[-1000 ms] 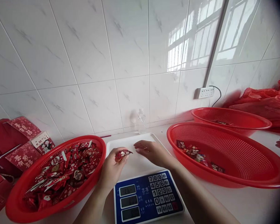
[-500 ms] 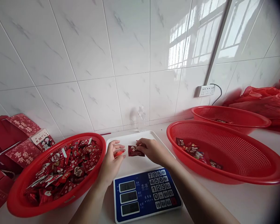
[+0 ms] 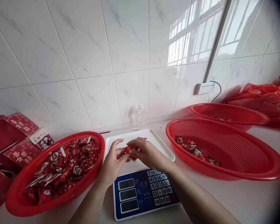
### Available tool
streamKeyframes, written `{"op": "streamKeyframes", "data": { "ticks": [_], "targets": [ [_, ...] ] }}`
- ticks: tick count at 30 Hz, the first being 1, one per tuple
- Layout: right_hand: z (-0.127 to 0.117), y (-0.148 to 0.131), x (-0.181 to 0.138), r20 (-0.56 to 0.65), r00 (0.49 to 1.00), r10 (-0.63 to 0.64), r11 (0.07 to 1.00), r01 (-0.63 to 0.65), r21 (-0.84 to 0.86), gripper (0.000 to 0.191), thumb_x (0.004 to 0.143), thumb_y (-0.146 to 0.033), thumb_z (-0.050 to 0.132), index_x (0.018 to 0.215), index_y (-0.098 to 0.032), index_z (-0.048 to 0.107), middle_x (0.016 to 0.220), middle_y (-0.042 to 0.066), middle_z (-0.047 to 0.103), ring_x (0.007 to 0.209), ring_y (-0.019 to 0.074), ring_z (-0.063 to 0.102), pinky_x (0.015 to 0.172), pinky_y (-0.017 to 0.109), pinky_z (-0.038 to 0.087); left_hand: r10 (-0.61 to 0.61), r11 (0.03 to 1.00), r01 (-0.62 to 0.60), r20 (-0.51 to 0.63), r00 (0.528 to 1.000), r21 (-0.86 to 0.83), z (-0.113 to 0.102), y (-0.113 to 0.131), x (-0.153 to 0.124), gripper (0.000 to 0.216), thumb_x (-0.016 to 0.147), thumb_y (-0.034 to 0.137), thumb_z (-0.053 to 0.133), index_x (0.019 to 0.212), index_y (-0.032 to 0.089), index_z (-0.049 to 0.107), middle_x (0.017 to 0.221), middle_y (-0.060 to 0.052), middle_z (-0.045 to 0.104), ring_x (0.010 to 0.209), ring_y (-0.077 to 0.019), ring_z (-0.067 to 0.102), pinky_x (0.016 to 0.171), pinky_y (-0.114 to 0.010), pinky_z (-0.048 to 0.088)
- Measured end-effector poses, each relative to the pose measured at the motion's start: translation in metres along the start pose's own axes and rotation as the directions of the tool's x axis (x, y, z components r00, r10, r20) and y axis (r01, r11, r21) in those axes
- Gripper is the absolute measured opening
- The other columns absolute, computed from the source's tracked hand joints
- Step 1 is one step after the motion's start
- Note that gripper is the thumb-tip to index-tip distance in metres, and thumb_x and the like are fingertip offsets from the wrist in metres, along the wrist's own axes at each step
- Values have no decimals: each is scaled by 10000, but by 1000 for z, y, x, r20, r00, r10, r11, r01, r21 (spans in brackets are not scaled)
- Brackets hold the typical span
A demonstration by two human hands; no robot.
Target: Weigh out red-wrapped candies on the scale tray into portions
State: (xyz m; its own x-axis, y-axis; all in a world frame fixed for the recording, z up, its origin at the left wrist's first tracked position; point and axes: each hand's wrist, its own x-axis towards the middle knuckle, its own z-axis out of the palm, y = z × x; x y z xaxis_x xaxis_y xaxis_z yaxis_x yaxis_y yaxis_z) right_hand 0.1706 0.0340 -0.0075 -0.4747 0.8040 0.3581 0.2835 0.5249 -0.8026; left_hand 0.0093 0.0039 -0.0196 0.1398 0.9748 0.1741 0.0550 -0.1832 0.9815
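Over the white pan (image 3: 164,149) of a blue digital scale (image 3: 144,196), my two hands meet around a small red-wrapped candy (image 3: 128,149). My left hand (image 3: 115,160) pinches it from the left, thumb and fingers closed. From the right, the fingertips of my right hand (image 3: 151,152) close on the same candy. Part of a dark red packet (image 3: 133,158) shows below my right fingers, and a bit of red wrapper (image 3: 142,138) shows beyond them; how these are supported is hidden.
At left, a red basket (image 3: 99,155) is heaped with wrapped candies, beside red gift boxes (image 3: 18,149). Two red baskets, near (image 3: 247,149) and far (image 3: 254,115), hold a few packets at right. A clear bottle (image 3: 140,116) stands behind the scale; red bags (image 3: 263,96) lie far right.
My hands have come together. The red candy in my left hand now lies between both hands' fingers, and the dark red packet is mostly covered by my right hand.
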Motion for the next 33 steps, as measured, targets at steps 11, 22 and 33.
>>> {"op": "streamKeyframes", "data": {
  "ticks": [11, 22, 33],
  "targets": [
    [-34, 28, 2, -42, 996, 76, 836, -87, -542, 306, 858, -230, 517, 1141, -203, 630, 1157, 113, 633, 1100, 262, 551, 918, 418, 428, 189, 826, -108, -92, 978, 554, -16, -27, 12, 114, 834, 244, 486, 900, 223, 577, 999, -53, 658, 840, -194, 657, 760, -341, 524],
    [-34, 24, -1, 181, 983, 22, 856, 75, -512, 196, 837, -190, 533, 878, -232, 721, 1060, 67, 675, 1047, 244, 583, 887, 396, 456, 150, 704, -130, 32, 988, 698, -21, -26, 7, 260, 822, 279, 528, 1034, 227, 668, 1231, -96, 596, 1200, -268, 495, 1029, -426, 355],
    [-19, 21, 2, 253, 964, -83, 873, 192, -448, 322, 791, -81, 559, 1077, -195, 653, 1176, 84, 624, 1175, 222, 496, 1021, 383, 362, 138, 739, -178, 113, 984, 650, -18, -25, 6, 318, 827, 338, 547, 1121, 261, 640, 1220, -82, 614, 1219, -273, 478, 1044, -447, 315]
  ]
}}
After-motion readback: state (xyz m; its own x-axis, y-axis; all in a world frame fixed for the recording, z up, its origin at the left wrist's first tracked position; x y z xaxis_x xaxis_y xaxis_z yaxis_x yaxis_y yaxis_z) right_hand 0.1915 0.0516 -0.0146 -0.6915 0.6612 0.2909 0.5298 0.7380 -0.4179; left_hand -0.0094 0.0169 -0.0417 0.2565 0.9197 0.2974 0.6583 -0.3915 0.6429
